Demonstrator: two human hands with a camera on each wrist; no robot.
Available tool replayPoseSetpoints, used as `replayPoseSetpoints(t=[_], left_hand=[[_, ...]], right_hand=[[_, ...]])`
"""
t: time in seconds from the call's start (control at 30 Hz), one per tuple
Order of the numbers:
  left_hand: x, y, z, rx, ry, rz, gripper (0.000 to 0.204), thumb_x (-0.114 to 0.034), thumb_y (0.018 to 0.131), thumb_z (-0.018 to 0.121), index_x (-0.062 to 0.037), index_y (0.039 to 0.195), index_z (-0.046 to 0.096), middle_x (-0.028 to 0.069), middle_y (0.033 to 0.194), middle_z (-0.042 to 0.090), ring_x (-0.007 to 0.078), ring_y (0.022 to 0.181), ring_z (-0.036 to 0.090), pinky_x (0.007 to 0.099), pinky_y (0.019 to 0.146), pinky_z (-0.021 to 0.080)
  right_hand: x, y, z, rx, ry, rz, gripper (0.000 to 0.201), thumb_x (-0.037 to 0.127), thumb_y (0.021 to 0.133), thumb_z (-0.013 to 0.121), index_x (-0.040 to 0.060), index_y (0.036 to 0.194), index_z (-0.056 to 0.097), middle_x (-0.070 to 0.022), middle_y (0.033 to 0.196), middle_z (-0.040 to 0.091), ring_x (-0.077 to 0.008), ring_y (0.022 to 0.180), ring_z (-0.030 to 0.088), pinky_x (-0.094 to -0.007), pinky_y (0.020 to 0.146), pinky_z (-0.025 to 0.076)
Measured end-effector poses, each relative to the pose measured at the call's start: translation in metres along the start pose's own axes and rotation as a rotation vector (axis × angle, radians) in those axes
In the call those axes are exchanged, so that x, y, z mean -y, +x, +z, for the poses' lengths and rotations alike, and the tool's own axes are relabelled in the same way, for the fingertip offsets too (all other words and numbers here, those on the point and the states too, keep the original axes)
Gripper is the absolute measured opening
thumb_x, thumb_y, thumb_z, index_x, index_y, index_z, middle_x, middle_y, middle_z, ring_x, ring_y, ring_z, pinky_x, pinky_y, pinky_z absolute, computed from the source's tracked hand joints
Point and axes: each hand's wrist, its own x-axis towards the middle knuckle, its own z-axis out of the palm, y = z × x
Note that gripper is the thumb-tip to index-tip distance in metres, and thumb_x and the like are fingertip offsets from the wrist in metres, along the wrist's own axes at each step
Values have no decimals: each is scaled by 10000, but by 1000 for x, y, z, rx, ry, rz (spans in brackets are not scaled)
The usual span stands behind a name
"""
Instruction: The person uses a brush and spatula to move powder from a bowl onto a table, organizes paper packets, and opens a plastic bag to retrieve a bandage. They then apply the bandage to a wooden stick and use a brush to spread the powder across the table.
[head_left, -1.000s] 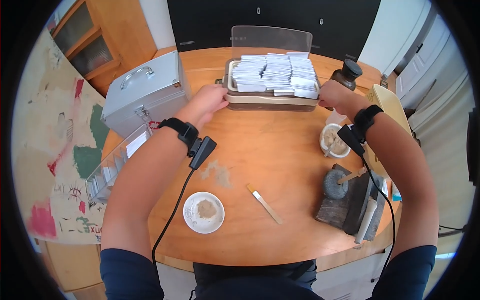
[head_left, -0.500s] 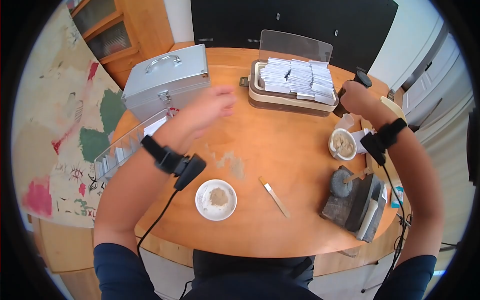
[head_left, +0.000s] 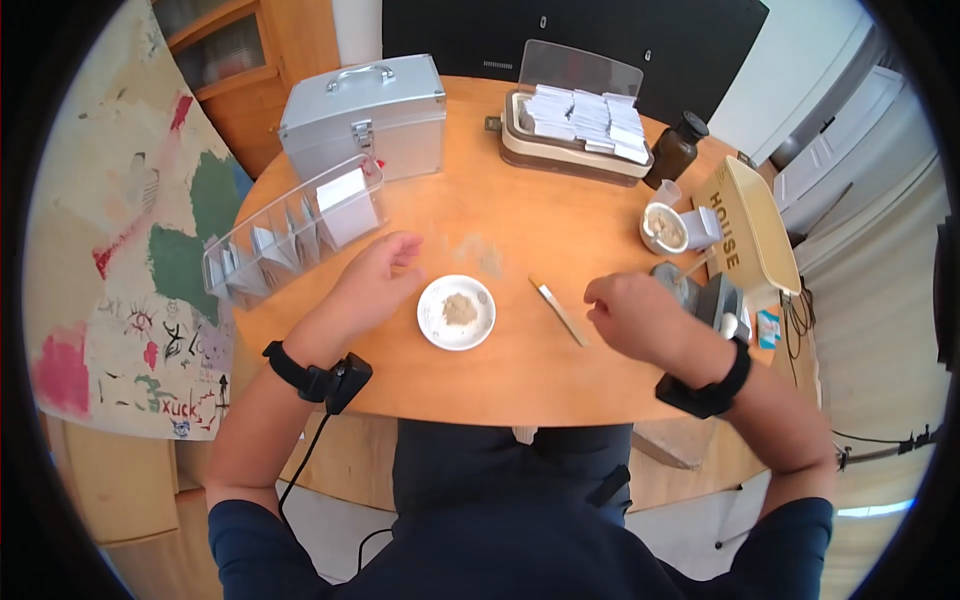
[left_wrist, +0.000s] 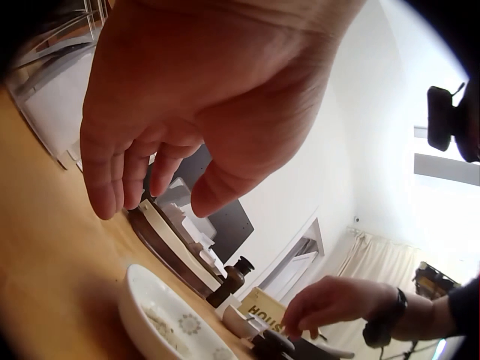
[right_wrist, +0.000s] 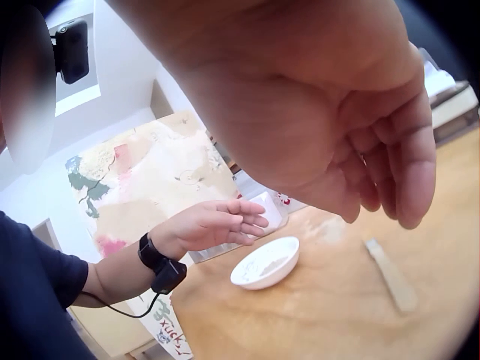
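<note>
Between my two hands a small white dish (head_left: pixel 430 318) holds a heap of pale brown powder (head_left: pixel 460 309). My left hand (head_left: pixel 375 282) hovers to the left of the dish with relaxed, empty fingers. To the right of the dish lies a flat brush (head_left: pixel 563 318) with a wooden handle. Just beyond that brush is my right hand (head_left: pixel 645 318); the right wrist view shows its fingers loosely bent around nothing. Far back on the table stands a box (head_left: pixel 575 165) packed with folded white papers (head_left: pixel 585 118), its clear lid raised.
A silver case (head_left: pixel 365 120) and a clear divided rack (head_left: pixel 290 235) of papers stand at the left. At the right are a dark bottle (head_left: pixel 675 150), a mortar (head_left: pixel 662 230) of powder, a cream bin (head_left: pixel 750 230) and a dark stone block (head_left: pixel 715 300) partly behind my hand.
Both hands have come back from the paper box at the far side toward my body. The right hand passed near the dark bottle. The box stays at the back with its lid up.
</note>
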Motion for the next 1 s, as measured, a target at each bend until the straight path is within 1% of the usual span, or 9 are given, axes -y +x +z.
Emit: replayPoseSetpoints(t=[0.2,0.33,0.4,0.5,0.57,0.67,0.8,0.93,1.0], left_hand=[[3,-45,0,-86,125,145,526,-162,839,651,42,1285,461,201,1278,512,306,1172,520,377,970,441],[11,-53,4,-89,297,231,523,-125,859,635,29,1318,439,176,1300,497,269,1189,508,358,954,452],[1,-55,1,-67,220,187,558,-185,834,654,41,1295,437,228,1300,479,360,1250,434,406,1053,352],[-9,-55,-4,-111,262,217,557,-185,833,650,40,1296,437,227,1302,478,366,1244,438,406,1048,359],[-16,-51,-14,-144,342,245,558,-154,831,652,32,1311,436,203,1308,483,322,1222,471,381,1000,404],[-38,-48,-42,-216,453,248,565,-118,825,656,24,1326,436,179,1317,490,271,1208,500,349,956,446],[-46,-32,-86,-392,434,223,511,-153,831,639,4,1290,475,199,1288,502,320,1176,510,385,990,409],[-34,-1,-135,-536,403,240,511,-146,841,643,16,1295,473,165,1267,529,282,1155,532,373,954,431],[-17,24,-159,-543,99,-24,516,-188,845,660,3,1288,477,113,1261,539,216,1211,489,368,992,387]], right_hand=[[-1,-14,79,-216,59,137,230,237,772,690,25,849,644,-141,845,638,-324,753,637,-400,670,518],[-3,-6,86,-245,63,168,195,219,780,670,29,819,644,-142,813,642,-323,752,638,-409,674,520],[-5,-1,85,-235,34,171,172,203,784,656,32,797,639,-140,800,642,-325,744,637,-416,669,521],[-7,5,80,-305,-23,116,166,174,784,596,14,788,640,-164,757,635,-339,677,640,-427,636,537],[-8,9,71,-455,-43,115,151,161,784,584,17,749,615,-163,728,628,-343,636,633,-431,600,535],[-7,22,63,-469,-45,158,155,155,786,582,18,715,590,-167,723,624,-346,634,631,-438,599,535],[-6,33,76,-381,-106,179,118,151,780,608,39,746,593,-159,791,633,-325,697,646,-422,606,534],[3,31,71,-340,-130,151,147,187,784,625,44,774,594,-157,835,631,-308,772,648,-411,624,534],[17,40,44,-463,-48,41,194,224,791,635,34,798,596,-162,857,625,-317,816,638,-415,665,532]])
